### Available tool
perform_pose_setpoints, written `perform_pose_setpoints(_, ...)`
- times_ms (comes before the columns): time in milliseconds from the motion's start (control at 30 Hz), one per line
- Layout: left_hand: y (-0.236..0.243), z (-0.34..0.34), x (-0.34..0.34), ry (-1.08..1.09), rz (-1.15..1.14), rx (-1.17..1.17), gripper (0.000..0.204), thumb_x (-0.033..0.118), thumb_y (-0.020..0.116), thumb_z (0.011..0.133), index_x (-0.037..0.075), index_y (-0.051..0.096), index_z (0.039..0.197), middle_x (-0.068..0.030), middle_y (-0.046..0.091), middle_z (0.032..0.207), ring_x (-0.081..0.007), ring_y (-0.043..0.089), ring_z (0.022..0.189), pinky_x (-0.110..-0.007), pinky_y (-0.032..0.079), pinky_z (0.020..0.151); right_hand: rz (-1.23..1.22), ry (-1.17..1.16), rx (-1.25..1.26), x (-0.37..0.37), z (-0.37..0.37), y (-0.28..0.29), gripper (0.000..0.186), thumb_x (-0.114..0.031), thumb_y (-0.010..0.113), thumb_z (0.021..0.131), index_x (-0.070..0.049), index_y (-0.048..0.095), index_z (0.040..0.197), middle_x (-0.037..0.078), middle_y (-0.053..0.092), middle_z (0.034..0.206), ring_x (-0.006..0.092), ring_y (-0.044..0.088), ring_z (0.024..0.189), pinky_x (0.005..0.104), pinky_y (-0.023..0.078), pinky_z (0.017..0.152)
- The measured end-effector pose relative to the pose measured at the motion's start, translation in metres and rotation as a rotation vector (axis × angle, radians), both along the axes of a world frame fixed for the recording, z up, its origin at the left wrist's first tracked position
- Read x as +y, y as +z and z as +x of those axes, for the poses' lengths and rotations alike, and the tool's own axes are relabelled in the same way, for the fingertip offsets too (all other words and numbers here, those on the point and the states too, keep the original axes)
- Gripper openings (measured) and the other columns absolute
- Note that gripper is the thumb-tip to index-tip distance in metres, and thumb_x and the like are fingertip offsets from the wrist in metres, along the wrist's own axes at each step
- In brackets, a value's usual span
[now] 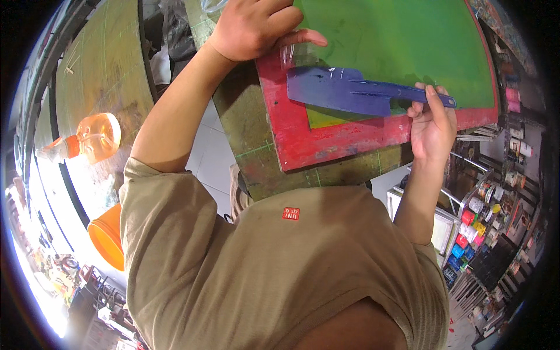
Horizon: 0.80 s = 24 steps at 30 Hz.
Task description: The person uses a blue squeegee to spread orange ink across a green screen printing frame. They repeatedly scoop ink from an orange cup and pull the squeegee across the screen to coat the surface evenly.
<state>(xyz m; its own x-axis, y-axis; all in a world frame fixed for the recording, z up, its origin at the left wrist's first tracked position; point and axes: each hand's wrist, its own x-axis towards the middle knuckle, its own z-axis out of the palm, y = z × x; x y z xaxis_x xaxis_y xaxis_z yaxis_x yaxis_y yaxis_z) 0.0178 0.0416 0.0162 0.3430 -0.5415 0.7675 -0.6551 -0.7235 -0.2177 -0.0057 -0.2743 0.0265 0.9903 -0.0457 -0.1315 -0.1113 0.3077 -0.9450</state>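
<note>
My right hand (433,125) grips the handle end of a blue plastic spatula (332,90). Its broad, flat blade points left, over the near left corner of a screen printing frame. The frame has a red border (344,140) and a green mesh (402,41). At the frame's left side is my left hand (262,26), back upward, most fingers curled and one digit stretched to the right. Something clear and glossy (289,56) shows just below that digit; whether the left hand holds it is hidden.
A worn green work table (280,181) lies under the frame. On another table (105,52) at left stands a clear spray bottle of orange liquid (99,137). An orange bucket (108,236) is below it. Paint jars (466,233) crowd shelves at right.
</note>
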Motion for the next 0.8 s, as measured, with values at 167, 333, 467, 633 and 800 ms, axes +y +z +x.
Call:
perform_pose_setpoints(167,0.000,-0.003,0.000,0.011,-0.015,-0.031,0.047,0.043,0.074,0.069,0.011,0.040,0.062,-0.0041,0.037,0.062,-0.0213,0.041,0.055,-0.034,0.032,0.055,0.024,0.068,0.056,-0.007,-0.001,0.006,0.033,-0.005,0.062,0.085,-0.002,0.041,0.110,0.017,0.061,0.089,0.0169,0.055,0.060,0.0303,0.045,0.050)
perform_pose_setpoints(333,-0.003,0.001,0.000,-0.008,-0.046,-0.034,0.048,0.045,0.073,0.069,0.011,0.040,0.062,-0.0044,0.037,0.062,-0.0215,0.042,0.056,-0.034,0.032,0.055,-0.045,0.150,0.145,-0.010,0.004,0.012,0.029,-0.005,0.062,0.086,-0.003,0.043,0.108,0.016,0.061,0.089,0.0162,0.055,0.062,0.0301,0.044,0.050)
perform_pose_setpoints(467,-0.002,0.000,-0.001,0.008,-0.036,-0.032,0.048,0.046,0.072,0.070,0.011,0.040,0.063,-0.0045,0.037,0.062,-0.0214,0.041,0.056,-0.034,0.032,0.055,-0.024,0.083,0.103,-0.001,0.011,0.011,0.029,-0.005,0.062,0.085,-0.003,0.043,0.107,0.016,0.061,0.090,0.0157,0.055,0.061,0.0282,0.044,0.049)
perform_pose_setpoints(633,-0.011,0.003,0.003,-0.043,-0.099,-0.053,0.049,0.047,0.072,0.070,0.011,0.039,0.063,-0.0043,0.036,0.061,-0.0213,0.041,0.055,-0.034,0.031,0.055,-0.041,0.216,0.099,-0.021,0.027,0.022,0.026,-0.005,0.062,0.085,-0.003,0.044,0.104,0.016,0.061,0.092,0.0157,0.055,0.062,0.0276,0.047,0.051)
perform_pose_setpoints(800,-0.004,-0.004,0.001,-0.009,-0.053,0.014,0.050,0.048,0.072,0.070,0.011,0.039,0.063,-0.0039,0.036,0.061,-0.0213,0.041,0.055,-0.034,0.031,0.054,-0.115,0.175,0.070,-0.030,0.049,0.017,0.028,-0.006,0.062,0.085,-0.003,0.043,0.105,0.015,0.060,0.091,0.0155,0.055,0.065,0.0289,0.047,0.053)
